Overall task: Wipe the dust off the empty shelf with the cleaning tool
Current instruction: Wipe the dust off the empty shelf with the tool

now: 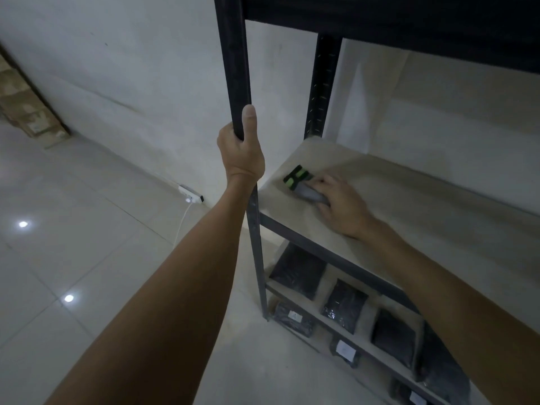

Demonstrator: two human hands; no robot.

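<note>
The empty shelf [409, 200] is a pale board in a dark metal rack. My right hand [342, 204] lies on its front left part and grips the grey handle of the cleaning tool [301, 181], whose black and green head rests on the board near the left edge. My left hand [242, 147] grips the rack's front left post [236, 68], thumb up along the metal. The tool's handle is mostly hidden under my fingers.
Lower shelves hold several black wrapped packages [344, 305]. A darker shelf [409, 21] hangs overhead. A white power strip [191, 194] with a cable lies on the tiled floor [73, 244] by the wall. Cardboard boxes [32, 112] stand far left.
</note>
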